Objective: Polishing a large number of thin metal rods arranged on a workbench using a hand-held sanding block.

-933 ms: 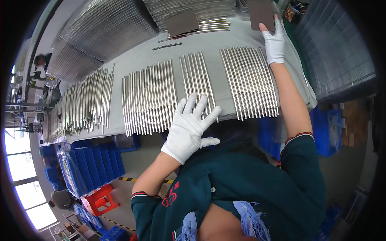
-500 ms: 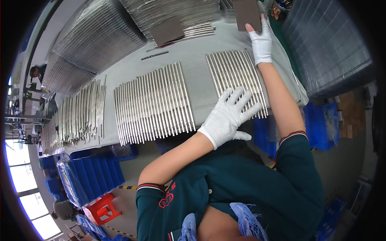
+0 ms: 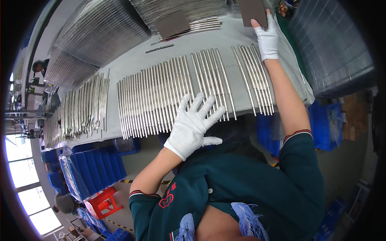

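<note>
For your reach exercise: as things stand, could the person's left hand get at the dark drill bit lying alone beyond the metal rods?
Probably yes: the left hand rests spread on the metal rods, and nothing stands between it and the drill bit.

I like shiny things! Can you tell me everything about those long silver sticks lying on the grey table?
The long silver metal rods look thin, straight and shiny. They lie flat, side by side, in rows across the grey table, with gaps splitting them into groups. The left hand in a white glove rests spread on the near ends of the middle group. The right hand in a white glove lies at the far ends of the rightmost group, fingertips on a dark brown flat sheet.
</note>
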Demonstrator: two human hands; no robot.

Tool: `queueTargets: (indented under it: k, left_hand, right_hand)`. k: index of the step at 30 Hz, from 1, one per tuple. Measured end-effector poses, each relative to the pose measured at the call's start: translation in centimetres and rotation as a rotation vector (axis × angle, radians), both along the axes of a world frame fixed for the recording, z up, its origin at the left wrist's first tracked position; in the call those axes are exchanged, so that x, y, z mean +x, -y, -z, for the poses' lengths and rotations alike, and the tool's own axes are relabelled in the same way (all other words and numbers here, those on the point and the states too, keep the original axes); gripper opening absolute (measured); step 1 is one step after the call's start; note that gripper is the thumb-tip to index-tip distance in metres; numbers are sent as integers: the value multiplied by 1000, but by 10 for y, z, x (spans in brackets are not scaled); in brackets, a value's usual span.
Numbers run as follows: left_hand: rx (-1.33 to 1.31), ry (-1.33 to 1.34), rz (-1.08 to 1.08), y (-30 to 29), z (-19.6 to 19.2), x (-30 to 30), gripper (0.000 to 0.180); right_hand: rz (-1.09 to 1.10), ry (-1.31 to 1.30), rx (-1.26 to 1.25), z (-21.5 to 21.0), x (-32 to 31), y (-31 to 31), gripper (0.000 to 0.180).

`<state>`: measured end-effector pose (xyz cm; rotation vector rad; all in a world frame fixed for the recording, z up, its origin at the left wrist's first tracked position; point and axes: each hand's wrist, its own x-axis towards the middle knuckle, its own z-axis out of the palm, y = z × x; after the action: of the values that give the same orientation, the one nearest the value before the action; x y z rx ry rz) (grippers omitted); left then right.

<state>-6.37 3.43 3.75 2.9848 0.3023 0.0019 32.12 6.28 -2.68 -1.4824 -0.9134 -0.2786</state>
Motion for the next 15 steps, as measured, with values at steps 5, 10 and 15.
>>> queueTargets:
  k: [5, 10, 15]
  left_hand:
    - [-2, 45, 1, 1, 1, -3, 93]
    - [-53, 67, 83, 4, 9, 20, 99]
    - [-73, 151, 155, 12, 19, 54, 97]
  right_hand:
    - [-89, -100, 55, 2, -1, -2, 74]
    - [-93, -105, 69, 3, 1, -3, 74]
    - [-52, -72, 41, 5, 4, -1, 76]
